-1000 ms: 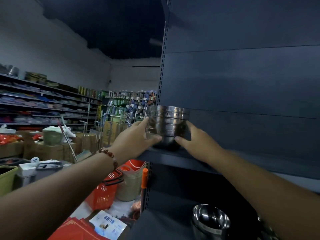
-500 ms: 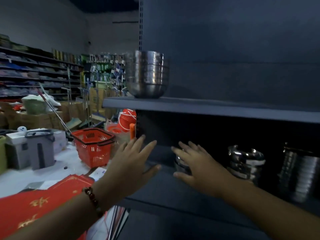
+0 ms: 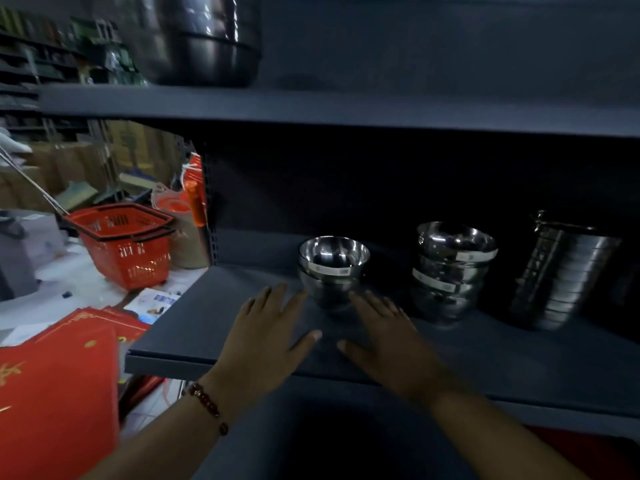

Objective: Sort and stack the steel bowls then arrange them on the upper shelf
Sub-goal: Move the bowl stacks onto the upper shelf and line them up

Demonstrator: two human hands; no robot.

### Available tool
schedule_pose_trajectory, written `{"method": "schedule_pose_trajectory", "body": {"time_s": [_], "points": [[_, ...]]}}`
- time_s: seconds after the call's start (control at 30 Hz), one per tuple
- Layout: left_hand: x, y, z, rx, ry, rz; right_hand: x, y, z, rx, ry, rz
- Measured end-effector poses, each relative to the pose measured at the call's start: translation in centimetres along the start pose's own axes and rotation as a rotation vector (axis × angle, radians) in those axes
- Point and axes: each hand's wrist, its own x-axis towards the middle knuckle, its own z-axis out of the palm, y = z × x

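A short stack of steel bowls [image 3: 333, 268] stands on the lower shelf [image 3: 194, 327], straight ahead of me. My left hand [image 3: 266, 336] and my right hand [image 3: 388, 337] reach toward it with fingers straight, one on each side, fingertips just short of its base. Neither hand holds anything. To the right stands a taller, uneven stack of steel bowls [image 3: 452, 268]. Further right is a tall dark stack of nested steel vessels [image 3: 564, 271]. On the upper shelf [image 3: 311, 109], at the top left, sits a stack of steel bowls [image 3: 204, 39].
Left of the shelving stand stacked red shopping baskets [image 3: 126, 244] on a cluttered floor. Red printed sheets [image 3: 55, 393] lie at the lower left, with cardboard boxes and store shelves behind. The lower shelf's front edge lies under my wrists.
Both hands left the stack on the upper shelf and dropped to the lower shelf. My view tilted down; the hands have moved closer to the short bowl stack.
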Motion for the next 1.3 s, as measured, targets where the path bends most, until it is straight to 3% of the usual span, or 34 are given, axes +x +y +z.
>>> {"method": "schedule_pose_trajectory", "body": {"time_s": [0.1,0.17,0.27,0.37,0.53,0.77,0.93,1.3], "points": [[1.6,-0.1,2.0,-0.108,0.003,-0.034,1.6,1.1,1.2,0.168,0.055,0.024],[3.0,-0.6,3.4,-0.206,0.011,-0.056,2.4,1.5,2.1,0.445,0.149,0.030],[5.1,-1.2,4.9,-0.570,0.026,-0.113,4.1,1.9,3.2,0.836,0.295,0.081],[7.3,-1.5,6.2,-0.953,0.070,-0.165,6.5,2.6,3.9,1.107,0.307,0.180],[10.4,-1.7,7.9,-1.212,0.110,-0.186,9.5,3.6,4.4,1.352,0.262,0.299],[12.1,-2.1,9.5,-1.267,0.093,-0.182,10.9,4.7,4.4,1.424,0.156,0.228],[10.9,-2.2,8.5,-1.288,0.107,-0.189,9.8,4.6,4.2,1.402,0.189,0.263],[3.6,-1.4,1.7,-1.322,0.045,-0.172,3.2,0.9,2.2,1.195,0.243,0.157]]}}
